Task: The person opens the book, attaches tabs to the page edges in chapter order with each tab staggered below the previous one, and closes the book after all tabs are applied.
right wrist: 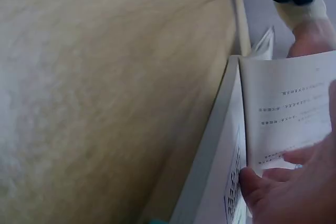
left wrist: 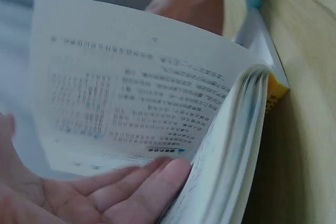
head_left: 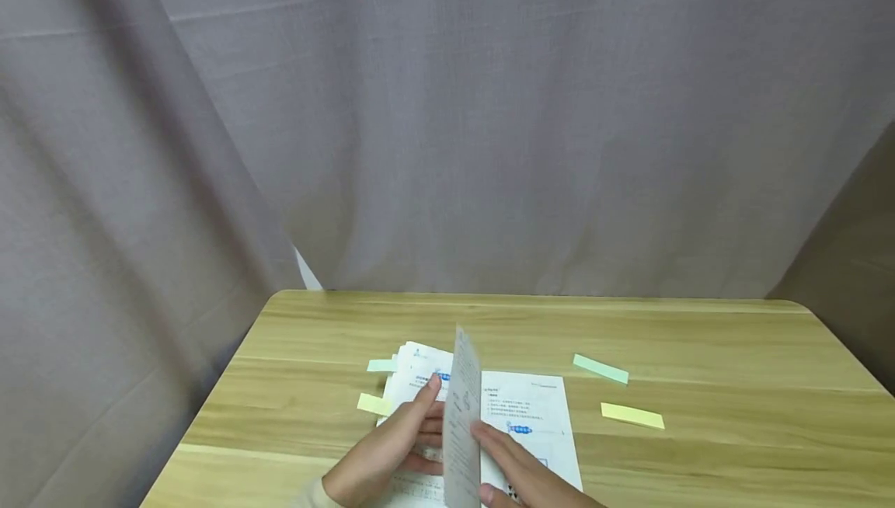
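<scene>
An open book (head_left: 541, 446) with printed pages lies at the table's front, and one page (head_left: 463, 415) of it stands nearly upright between my two hands. To the left of that page, my left hand (head_left: 391, 446) has its thumb raised and its fingers extended, fingertips at the page. From the other side my right hand (head_left: 527, 471) touches the same page with fairly straight fingers. In the left wrist view the left hand (left wrist: 121, 198) lies palm up along the book's thick page block (left wrist: 231, 150). The right wrist view shows the right hand (right wrist: 294, 192) beside the raised page (right wrist: 289, 103).
On the book's left edge a green sticky tab (head_left: 381, 366) and a yellow tab (head_left: 374, 404) stick out. Right of the book, a green strip (head_left: 601, 368) and a yellow strip (head_left: 632, 415) lie on the wooden table (head_left: 734, 384). Grey curtain (head_left: 489, 120) hangs behind.
</scene>
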The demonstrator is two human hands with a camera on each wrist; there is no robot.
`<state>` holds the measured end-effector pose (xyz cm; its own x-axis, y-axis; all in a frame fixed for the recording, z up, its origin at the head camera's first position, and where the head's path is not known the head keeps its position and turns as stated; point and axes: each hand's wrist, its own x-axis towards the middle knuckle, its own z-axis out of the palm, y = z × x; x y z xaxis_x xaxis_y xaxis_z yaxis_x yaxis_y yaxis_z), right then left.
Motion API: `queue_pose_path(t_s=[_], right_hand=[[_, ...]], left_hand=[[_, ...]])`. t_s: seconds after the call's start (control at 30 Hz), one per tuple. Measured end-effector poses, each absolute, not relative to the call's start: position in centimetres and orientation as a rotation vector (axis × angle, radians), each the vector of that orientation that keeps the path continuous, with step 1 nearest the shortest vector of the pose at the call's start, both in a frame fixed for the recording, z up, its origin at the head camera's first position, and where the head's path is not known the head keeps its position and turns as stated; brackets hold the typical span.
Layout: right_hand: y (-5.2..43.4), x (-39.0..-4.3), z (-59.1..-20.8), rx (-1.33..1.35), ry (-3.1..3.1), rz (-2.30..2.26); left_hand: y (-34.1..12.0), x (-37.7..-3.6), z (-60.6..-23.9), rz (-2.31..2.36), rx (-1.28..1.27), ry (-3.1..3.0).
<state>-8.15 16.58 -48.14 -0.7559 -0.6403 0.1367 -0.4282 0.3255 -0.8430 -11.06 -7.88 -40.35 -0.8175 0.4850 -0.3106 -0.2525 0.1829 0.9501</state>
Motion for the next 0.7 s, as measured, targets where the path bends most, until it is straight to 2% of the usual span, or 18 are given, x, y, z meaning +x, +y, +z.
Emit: queue_pose_path(t_s=[0.2,0.4,0.7], right_hand=[[16.5,-8.2,-48.2,-1.010,2.440,-1.211],[16.5,-8.5,-47.9,-1.031,2.438,-1.143],[16.7,-8.6,-47.3,-1.018,2.368,-1.163]], left_hand=[[-9.9,-12.4,-41.7,1.768,0.116,1.784],[-11.7,-13.5,-41.6,1.664,0.250,1.975],[-12.8,-13.9,-41.8,1.093,0.355,2.626]])
